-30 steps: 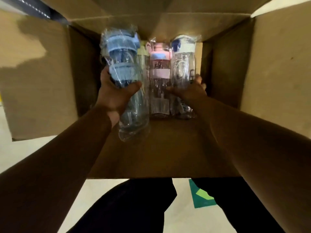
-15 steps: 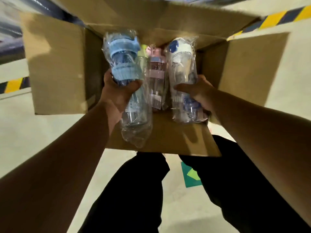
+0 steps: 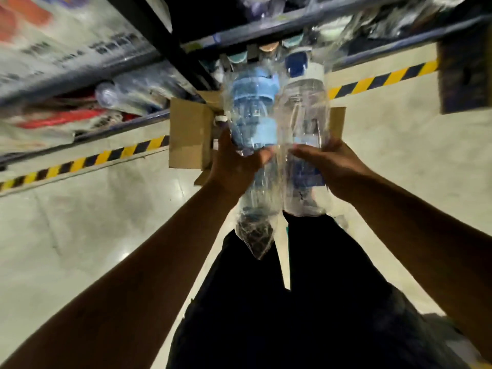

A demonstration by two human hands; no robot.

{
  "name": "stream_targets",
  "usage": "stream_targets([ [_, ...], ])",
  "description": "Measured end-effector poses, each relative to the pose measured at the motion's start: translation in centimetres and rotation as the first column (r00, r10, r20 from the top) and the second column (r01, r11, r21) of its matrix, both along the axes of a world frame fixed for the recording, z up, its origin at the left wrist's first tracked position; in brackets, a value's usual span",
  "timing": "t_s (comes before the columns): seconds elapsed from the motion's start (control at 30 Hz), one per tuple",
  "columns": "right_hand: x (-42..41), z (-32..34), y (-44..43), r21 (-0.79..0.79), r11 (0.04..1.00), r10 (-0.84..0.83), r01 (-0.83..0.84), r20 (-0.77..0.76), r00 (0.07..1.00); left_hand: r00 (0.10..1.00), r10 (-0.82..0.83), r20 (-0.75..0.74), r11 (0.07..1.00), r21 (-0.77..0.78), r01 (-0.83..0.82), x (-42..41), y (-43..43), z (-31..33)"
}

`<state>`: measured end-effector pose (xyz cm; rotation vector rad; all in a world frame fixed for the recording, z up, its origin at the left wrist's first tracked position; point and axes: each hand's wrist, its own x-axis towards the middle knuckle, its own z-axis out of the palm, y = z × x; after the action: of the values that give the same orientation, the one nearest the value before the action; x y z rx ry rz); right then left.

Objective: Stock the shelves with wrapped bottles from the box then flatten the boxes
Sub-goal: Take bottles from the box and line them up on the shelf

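Observation:
My left hand (image 3: 234,166) grips a plastic-wrapped clear bottle with a light blue lid and band (image 3: 253,121). My right hand (image 3: 332,166) grips a wrapped clear bottle with a white and dark blue cap (image 3: 303,102). Both bottles are held side by side, upright, above the open cardboard box (image 3: 189,137) on the floor. The box's inside is mostly hidden behind the bottles and hands. Ahead, dark metal shelves (image 3: 266,25) hold more wrapped bottles (image 3: 266,49).
A yellow-and-black striped line (image 3: 87,162) runs along the floor at the shelf's foot. Packaged goods (image 3: 125,94) lie on the low shelf at left. The pale floor (image 3: 93,222) spreads to both sides. My dark trouser legs (image 3: 292,288) are below the bottles.
Both hands lifted their bottles up out of the box, and the view rose from the box's inside to the shelves ahead. The pink bottle is no longer seen.

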<state>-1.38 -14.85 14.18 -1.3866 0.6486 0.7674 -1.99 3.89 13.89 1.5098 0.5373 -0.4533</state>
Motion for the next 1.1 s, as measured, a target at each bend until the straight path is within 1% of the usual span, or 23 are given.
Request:
stream_targets([
  [0.07,-0.5,6.1,-0.5,0.024,0.999,-0.043,0.040,0.139,0.989,0.999,-0.027,0.043,0.999,-0.041,0.029,-0.1,-0.7,5.3],
  [0.13,-1.0,11.4,-1.4,-0.008,0.994,-0.101,0.105,0.225,0.969,0.997,-0.020,0.079,0.996,-0.082,0.026,-0.3,-1.7,9.7],
  [0.17,-1.4,13.5,-2.0,-0.022,0.991,-0.119,0.130,0.267,0.956,0.996,-0.019,0.092,0.997,-0.075,0.026,-0.4,-2.5,11.6],
  [0.27,-2.7,18.6,-4.5,-0.026,0.987,-0.142,0.161,0.344,0.928,0.992,-0.047,0.115,0.999,-0.016,0.049,-1.1,-5.2,16.8],
  [0.33,-3.2,21.3,-6.8,-0.025,0.985,-0.146,0.169,0.386,0.911,0.983,-0.095,0.158,0.995,-0.022,0.099,-1.2,-7.2,19.5],
  [0.4,-3.2,23.8,-9.6,-0.040,0.989,-0.108,0.140,0.436,0.893,0.976,-0.099,0.194,0.993,-0.040,0.109,-1.1,-9.9,22.2],
  [0.47,-3.1,26.1,-13.1,-0.068,0.991,-0.065,0.112,0.486,0.871,0.968,-0.080,0.238,0.994,-0.055,0.096,-1.1,-13.4,24.8],
  [0.53,-2.8,28.0,-17.0,-0.102,0.991,-0.023,0.091,0.534,0.845,0.955,-0.067,0.288,0.996,-0.031,0.079,-1.1,-17.0,26.7],
  [0.63,-2.3,31.0,-22.8,-0.102,0.991,-0.008,0.089,0.615,0.789,0.938,-0.048,0.343,0.999,-0.007,0.054,-0.9,-22.7,29.6],
  [0.7,-2.0,32.6,-26.2,-0.109,0.991,0.007,0.083,0.644,0.765,0.931,-0.038,0.363,0.998,-0.036,0.055,-0.7,-26.0,31.4],
  [0.77,-1.6,34.1,-29.0,-0.151,0.985,0.042,0.078,0.661,0.749,0.926,-0.040,0.376,0.995,-0.074,0.073,-0.5,-28.7,32.9],
  [0.87,-0.9,36.4,-31.9,-0.175,0.982,0.077,0.066,0.698,0.712,0.916,-0.033,0.399,0.984,-0.147,0.099,0.0,-31.6,35.3],
  [0.93,-0.5,37.6,-33.1,-0.156,0.985,0.066,0.070,0.724,0.686,0.905,-0.035,0.424,0.975,-0.184,0.124,0.6,-32.7,36.5],
  [1.03,0.8,38.7,-34.1,-0.161,0.985,0.085,0.060,0.761,0.643,0.890,-0.062,0.451,0.975,-0.163,0.150,2.5,-33.5,37.8],
  [1.1,2.1,39.2,-34.3,-0.155,0.986,0.082,0.066,0.782,0.617,0.898,-0.039,0.438,0.981,-0.155,0.119,3.7,-33.7,38.6],
])
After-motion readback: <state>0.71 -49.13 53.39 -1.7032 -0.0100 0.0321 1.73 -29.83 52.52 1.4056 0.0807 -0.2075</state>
